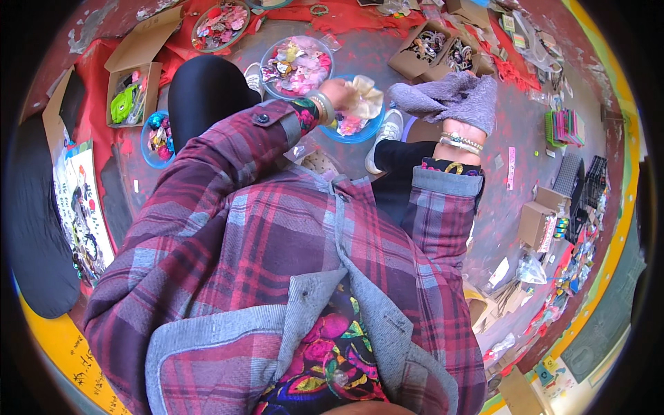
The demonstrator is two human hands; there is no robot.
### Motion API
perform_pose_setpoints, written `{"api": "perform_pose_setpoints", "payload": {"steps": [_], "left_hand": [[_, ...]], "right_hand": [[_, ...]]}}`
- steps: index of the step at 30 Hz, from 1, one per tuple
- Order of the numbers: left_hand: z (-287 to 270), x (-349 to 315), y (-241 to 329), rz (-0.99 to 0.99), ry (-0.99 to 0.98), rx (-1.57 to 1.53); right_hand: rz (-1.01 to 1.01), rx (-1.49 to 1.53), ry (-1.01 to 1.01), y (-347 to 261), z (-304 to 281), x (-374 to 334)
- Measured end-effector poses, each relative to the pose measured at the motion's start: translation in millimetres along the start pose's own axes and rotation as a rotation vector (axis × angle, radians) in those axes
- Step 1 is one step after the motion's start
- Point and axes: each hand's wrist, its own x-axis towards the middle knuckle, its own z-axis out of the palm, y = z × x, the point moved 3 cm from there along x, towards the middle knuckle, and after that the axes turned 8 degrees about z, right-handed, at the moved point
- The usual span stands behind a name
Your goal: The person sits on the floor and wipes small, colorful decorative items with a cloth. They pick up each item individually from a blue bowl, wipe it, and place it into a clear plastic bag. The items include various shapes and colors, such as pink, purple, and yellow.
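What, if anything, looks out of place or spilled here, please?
A pink strip lies alone on the floor, right of the right hand, and small items are strewn loose toward the picture's right edge. Both look stray, since other trinkets sit inside a blue basin. I see no clear damage.

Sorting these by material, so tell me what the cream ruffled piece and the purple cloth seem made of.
Cream ruffled piece: probably thin fabric, smooth, given its soft folds. Purple cloth: likely terry or fleece, matte, given its fuzzy, speckled surface.

Floor [508, 214] rightward free; boxes [409, 68] ahead.
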Motion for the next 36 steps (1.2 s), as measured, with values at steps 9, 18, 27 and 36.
{"api": "perform_pose_setpoints", "payload": {"steps": [9, 18, 27, 36], "left_hand": [[25, 51, -105, 0.279, -0.363, 0.800], [19, 57, -90, 0.271, -0.159, 0.913], [46, 33, -98, 0.321, -0.405, 1.007], [-87, 84, -71, 0.275, 0.813, 0.631]], "right_hand": [[0.092, 0.000, -0.153, -3, 10, -27], [0.153, -0.014, -0.170, 1, 14, -23], [0.093, -0.068, -0.034, 11, 5, -6], [0.262, -0.043, -0.050, 21, 33, -16]]}}
